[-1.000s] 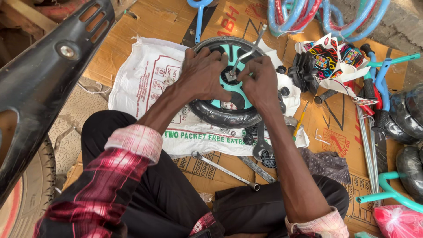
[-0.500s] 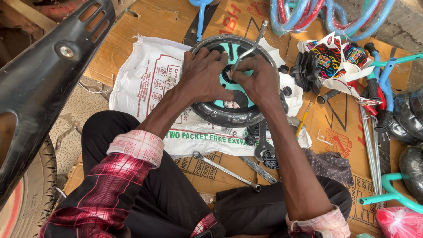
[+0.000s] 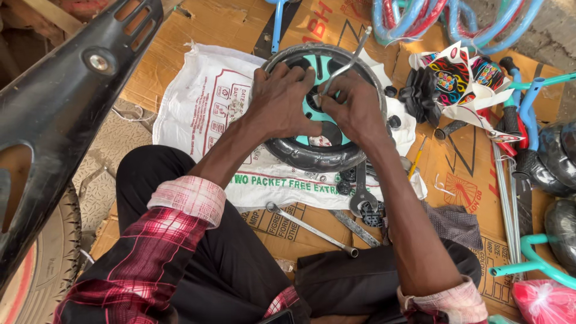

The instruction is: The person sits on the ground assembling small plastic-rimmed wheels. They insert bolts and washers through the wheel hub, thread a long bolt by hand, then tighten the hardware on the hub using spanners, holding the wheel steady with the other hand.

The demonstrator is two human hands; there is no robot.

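Wheel [image 3: 312, 150] under hands; spanners [image 3: 309, 228] near, sack [image 3: 204, 108] beneath.

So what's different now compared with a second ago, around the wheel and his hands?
The metal spanner in the right hand has swung up, so its handle now points toward the wheel's far rim. The left hand has stayed pressed on the wheel, which still lies on the white sack.

Wheel [image 3: 312, 153]: matt black rubber tyre, smooth teal plastic hub. Spanner [image 3: 350, 60]: shiny bare metal. Sack [image 3: 204, 108]: woven white plastic. Floor sheets [image 3: 198, 27]: rough brown cardboard.
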